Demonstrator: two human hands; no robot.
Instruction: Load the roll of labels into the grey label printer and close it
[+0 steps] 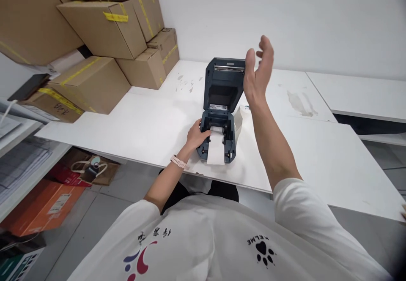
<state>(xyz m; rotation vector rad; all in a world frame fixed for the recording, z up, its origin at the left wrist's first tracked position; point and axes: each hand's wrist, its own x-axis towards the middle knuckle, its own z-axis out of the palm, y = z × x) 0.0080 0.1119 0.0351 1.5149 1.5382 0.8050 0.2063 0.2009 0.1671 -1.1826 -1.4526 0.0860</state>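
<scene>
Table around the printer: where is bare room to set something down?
The widest bare patch is the table right of the printer and the raised right hand. Another lies between the cardboard boxes, the left hand and the front edge. The back left corner is crowded.

Bench (317, 154) is bare at 3 o'clock of the printer (231, 152), wide passage; bare at 9 o'clock too. Stacked cardboard boxes (104, 78) block 10 to 11 o'clock. Raised lid (223, 82) walls off 12 o'clock. Paper strip (216, 148) covers the front at 6.
</scene>
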